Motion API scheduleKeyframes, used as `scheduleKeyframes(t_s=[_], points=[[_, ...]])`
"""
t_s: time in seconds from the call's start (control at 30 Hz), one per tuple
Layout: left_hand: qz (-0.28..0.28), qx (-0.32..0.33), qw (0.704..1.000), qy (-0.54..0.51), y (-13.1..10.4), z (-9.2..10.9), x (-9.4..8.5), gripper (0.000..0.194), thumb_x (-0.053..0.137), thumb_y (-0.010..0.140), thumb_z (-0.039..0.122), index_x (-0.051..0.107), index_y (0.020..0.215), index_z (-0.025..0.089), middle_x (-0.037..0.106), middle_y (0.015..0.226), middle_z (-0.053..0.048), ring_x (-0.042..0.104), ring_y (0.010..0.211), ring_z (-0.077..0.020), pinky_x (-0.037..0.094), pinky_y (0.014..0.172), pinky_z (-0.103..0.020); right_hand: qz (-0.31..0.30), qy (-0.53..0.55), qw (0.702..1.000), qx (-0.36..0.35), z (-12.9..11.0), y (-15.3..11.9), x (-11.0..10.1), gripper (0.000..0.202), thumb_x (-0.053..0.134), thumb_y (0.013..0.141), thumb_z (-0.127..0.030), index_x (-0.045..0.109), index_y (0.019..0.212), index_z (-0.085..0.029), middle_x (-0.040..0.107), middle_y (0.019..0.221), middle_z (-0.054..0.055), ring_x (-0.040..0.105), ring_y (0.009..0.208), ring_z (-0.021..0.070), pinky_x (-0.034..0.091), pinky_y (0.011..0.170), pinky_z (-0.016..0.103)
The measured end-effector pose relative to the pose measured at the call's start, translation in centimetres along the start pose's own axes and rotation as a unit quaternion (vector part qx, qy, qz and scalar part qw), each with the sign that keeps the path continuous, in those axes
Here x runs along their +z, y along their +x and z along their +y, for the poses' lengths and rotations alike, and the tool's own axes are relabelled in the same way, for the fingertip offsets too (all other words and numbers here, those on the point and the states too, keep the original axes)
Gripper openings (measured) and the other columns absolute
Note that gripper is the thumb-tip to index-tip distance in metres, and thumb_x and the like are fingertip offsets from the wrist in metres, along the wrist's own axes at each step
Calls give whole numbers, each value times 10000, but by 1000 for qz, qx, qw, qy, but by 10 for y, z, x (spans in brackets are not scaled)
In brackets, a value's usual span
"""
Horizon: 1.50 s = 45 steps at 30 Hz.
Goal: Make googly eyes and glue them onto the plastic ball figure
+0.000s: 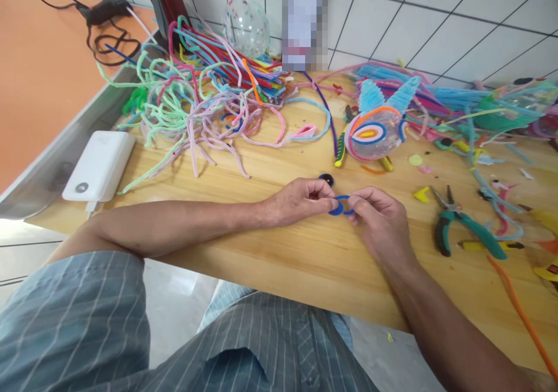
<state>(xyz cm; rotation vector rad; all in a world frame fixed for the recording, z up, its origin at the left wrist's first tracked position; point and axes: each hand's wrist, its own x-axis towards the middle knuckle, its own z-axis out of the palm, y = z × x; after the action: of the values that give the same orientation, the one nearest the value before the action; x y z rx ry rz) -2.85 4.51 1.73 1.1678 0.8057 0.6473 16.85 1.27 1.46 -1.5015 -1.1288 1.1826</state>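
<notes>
Both my hands meet over the wooden table [279,264] and pinch a small blue pipe-cleaner ring [341,205] between them. My left hand [296,200] grips its left side with thumb and fingers, where the ring looks like a flat blue disc. My right hand [377,215] holds the right side of the loop. A small black round piece [326,178] lies on the table just behind my left fingers. Behind it stands a clear ball decorated with coloured pipe cleaners and two light-blue ears [378,126].
A tangled heap of coloured pipe cleaners [204,96] covers the back left. A white power bank [100,165] lies at the left edge. Green-handled pliers [462,222] lie to the right among scraps. An orange pipe cleaner [523,316] runs along the near right. A glue gun [104,9] rests far left.
</notes>
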Motion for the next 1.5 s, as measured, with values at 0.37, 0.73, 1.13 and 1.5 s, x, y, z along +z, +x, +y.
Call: scheduleKeyframes(t_s=[0.37, 0.73, 1.13, 1.5], points=[[-2, 9, 1000, 10, 1, -4, 1, 373, 827, 765, 438, 584, 780, 156, 498, 616, 85, 393, 558, -48, 312, 548, -214, -25, -19, 999, -17, 2, 1, -4, 123, 741, 782, -327, 684, 741, -225, 625, 597, -35, 535, 532, 119, 421, 533, 263], [-19, 42, 998, 40, -3, -9, 1, 347, 778, 800, 447, 620, 871, 147, 585, 780, 32, 489, 697, -90, 390, 656, -245, -51, -33, 998, -30, -1, -3, -2, 122, 743, 817, -316, 715, 755, -214, 650, 629, -31, 533, 563, 111, 420, 561, 261], [-26, 8, 999, 44, -2, -5, -1, 292, 751, 830, 414, 640, 802, 145, 554, 711, 47, 463, 663, -83, 355, 620, -224, -80, -92, 992, -35, -12, -6, 0, 163, 761, 787, -377, 718, 767, -220, 660, 626, -19, 546, 569, 128, 456, 573, 269], [-15, 18, 993, 112, -6, -3, -3, 282, 595, 966, 410, 644, 853, 156, 504, 603, 64, 444, 521, -72, 343, 531, -216, -79, -99, 992, -11, -11, -4, -1, 209, 751, 778, -409, 705, 732, -210, 651, 604, -13, 535, 543, 127, 441, 550, 268]])
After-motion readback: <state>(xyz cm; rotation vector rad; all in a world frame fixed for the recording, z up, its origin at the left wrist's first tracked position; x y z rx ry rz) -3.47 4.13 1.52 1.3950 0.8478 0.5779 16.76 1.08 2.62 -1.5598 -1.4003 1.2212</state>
